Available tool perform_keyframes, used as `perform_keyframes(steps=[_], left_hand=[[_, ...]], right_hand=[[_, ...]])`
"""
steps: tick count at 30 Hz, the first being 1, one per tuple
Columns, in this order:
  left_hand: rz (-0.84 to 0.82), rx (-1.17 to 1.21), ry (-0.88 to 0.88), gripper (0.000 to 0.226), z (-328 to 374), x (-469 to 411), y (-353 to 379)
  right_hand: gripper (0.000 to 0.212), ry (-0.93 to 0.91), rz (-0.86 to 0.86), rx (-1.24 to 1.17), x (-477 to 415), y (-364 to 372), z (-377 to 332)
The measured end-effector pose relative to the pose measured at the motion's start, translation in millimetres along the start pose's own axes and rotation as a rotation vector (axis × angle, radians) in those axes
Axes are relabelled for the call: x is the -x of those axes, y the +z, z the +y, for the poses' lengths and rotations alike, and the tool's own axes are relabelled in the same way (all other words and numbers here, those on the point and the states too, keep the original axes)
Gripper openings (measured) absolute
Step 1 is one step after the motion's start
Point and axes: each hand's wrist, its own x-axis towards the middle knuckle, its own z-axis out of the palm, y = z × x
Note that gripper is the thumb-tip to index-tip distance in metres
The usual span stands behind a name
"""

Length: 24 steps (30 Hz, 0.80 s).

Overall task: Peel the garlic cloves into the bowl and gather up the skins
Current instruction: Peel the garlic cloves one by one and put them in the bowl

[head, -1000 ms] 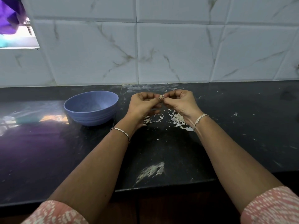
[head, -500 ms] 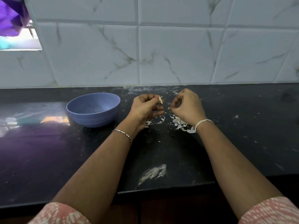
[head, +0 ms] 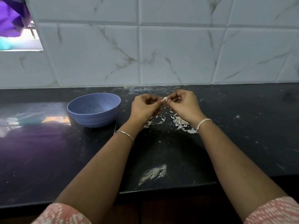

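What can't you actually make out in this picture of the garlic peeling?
All in the head view:
- Garlic clove: fingertips of the left hand and right hand cover most of it; how much skin remains is too small to tell.
- Bowl: its near wall hides part of the inside.
- Skins: some lie under the hands.
- Purple thing: cut off by the top-left edge.

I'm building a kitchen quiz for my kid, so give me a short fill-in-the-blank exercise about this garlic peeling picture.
The left hand and right hand pinch one garlic ____ together.
The bowl stands to their ____.
Peeled skins lie on the ____, under the hands.
Missing: clove; left; countertop.
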Motion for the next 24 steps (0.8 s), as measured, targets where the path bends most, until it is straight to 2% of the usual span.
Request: perform_keyframes(steps=[3,6,18,20,22,24], left_hand=[[0.07,-0.3,0.184,0.011,-2.4,-1.3,3.3],[0.093,-0.458,0.304,0.006,-4.0,-1.7,3.3],[0.001,-0.702,0.372,0.009,-10.1,-4.1,1.4],[0.025,-0.583,0.32,0.006,-8.6,-4.0,2.9],[0.052,-0.325,0.185,0.015,-3.3,-5.1,4.0],[0.007,-0.118,0.055,0.015,0.9,-5.5,3.1]], right_hand=[[0.011,0.073,0.015,-0.171,2.2,0.3,-3.2],[0.009,0.112,0.014,-0.271,3.7,1.8,-5.5],[0.006,0.208,0.09,-0.411,-2.4,-5.9,-6.2],[0.006,0.222,0.071,-0.407,-1.9,-7.1,-6.3],[0.005,0.228,0.049,-0.403,-0.8,-7.4,-6.9],[0.006,0.224,0.013,-0.406,0.2,-6.8,-7.4]])
